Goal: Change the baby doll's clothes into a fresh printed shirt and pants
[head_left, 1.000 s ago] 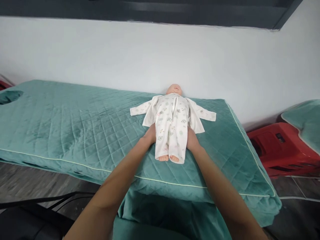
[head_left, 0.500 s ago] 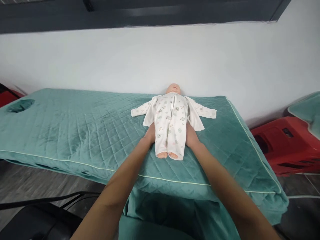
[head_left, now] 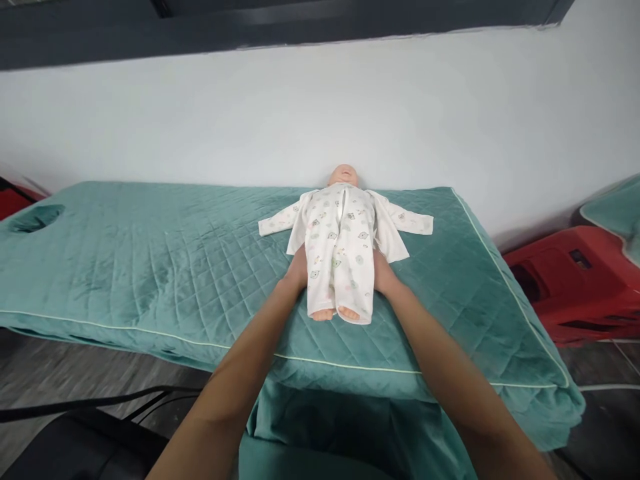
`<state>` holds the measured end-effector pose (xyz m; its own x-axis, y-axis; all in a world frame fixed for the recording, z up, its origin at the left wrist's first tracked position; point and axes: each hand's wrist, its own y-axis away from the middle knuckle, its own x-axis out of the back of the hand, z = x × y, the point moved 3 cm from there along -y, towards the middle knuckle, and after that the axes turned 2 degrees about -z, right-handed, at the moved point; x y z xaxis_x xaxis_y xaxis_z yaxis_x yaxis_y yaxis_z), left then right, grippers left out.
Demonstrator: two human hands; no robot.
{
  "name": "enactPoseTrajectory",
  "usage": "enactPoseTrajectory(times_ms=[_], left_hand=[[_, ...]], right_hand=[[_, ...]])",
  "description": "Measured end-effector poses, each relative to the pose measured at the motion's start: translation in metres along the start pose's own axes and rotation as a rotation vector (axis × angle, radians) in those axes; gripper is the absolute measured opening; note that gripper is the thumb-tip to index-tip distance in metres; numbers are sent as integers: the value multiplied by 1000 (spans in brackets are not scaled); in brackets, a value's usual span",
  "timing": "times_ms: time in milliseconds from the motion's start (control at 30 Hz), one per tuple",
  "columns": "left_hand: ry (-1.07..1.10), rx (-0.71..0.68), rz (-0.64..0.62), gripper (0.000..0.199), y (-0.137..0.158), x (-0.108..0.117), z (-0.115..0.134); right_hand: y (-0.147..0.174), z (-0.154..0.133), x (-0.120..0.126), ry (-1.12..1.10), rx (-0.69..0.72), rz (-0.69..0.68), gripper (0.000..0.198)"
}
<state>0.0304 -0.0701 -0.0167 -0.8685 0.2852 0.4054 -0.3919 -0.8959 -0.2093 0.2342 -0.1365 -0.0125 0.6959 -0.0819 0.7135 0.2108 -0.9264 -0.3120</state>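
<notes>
A baby doll (head_left: 343, 175) lies on its back on the green quilted bed cover (head_left: 200, 267), head toward the wall and feet toward me. White printed pants (head_left: 345, 267) cover its legs and reach up over its front. Beneath them is a white long-sleeved baby top (head_left: 393, 230), its sleeves spread out to both sides. My left hand (head_left: 299, 265) is at the left side of the pants, its fingers hidden under the cloth. At the right side, my right hand (head_left: 383, 270) also reaches under, so its fingers are out of sight. Two small toes-ends show at the pant cuffs.
A white wall (head_left: 225, 120) runs behind the bed, with a dark ledge (head_left: 300, 27) above. To the right stands a red plastic piece of furniture (head_left: 575, 280). At lower left are a black object (head_left: 80, 447) and a dark cable (head_left: 100, 401). The bed has a face hole (head_left: 37, 218).
The view has shifted slightly. Both hands stay at the sides of the pants, and the pant legs sit a little wider apart at the cuffs.
</notes>
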Motion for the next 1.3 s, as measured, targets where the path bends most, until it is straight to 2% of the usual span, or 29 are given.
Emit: enactPoseTrajectory(times_ms=[100,200,333,500,600,700,800,900,967,1000,1067,1133,1200,1300], left_hand=[[-213,-44,62,23,-2,5,-4],[-384,-72,58,21,3,11,-5],[-451,-142,-2,12,21,16,1],[-556,-195,-23,29,42,20,6],[-555,-192,-3,33,45,22,4],[-455,-141,91,32,45,27,-3],[-295,-52,286,30,42,36,-13],[-194,61,488,26,34,46,-23],[-230,141,540,28,24,51,-28],[-273,176,541,31,17,53,-30],[-369,223,510,34,3,57,-32],[-438,241,460,28,-9,59,-33],[-459,239,416,20,-17,60,-35],[-234,227,412,18,-18,63,-37]], right_hand=[[2,2,-1,73,16,-45,31],[5,1,2,178,-7,-81,31],[12,-2,12,269,-56,-60,25],[20,-1,23,352,-125,-50,21],[26,0,26,302,-176,6,21],[35,3,28,125,-242,140,26],[41,11,37,-24,-298,416,26],[39,30,55,-93,-419,720,23],[28,46,70,-136,-507,799,19],[20,55,77,-147,-536,788,18],[2,69,86,-121,-590,676,18],[-12,79,89,-85,-632,538,18],[-20,84,86,-72,-650,461,20],[-22,83,76,-91,-656,413,30]])
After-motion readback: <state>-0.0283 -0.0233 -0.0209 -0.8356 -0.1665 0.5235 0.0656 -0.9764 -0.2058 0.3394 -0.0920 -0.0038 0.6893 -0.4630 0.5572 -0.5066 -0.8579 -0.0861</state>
